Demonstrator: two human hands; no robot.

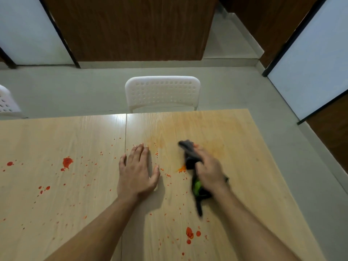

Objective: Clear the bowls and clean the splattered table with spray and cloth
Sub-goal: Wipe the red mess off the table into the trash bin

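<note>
Cloth (191, 157) bunched in R hand (209, 169) fingers, L hand (136, 171) flat on splattered table (56, 204), white chair (162, 93) behind.

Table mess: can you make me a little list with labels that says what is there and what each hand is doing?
surface: wooden table, two panels side by side
mess: red splatters spread widely; orange smear on the far part
left hand: flat on the table, fingers straight
right hand: grips a dark cloth with a green patch, on the table
bowls: none in view
spray: not in view
behind the table: white chair
</note>
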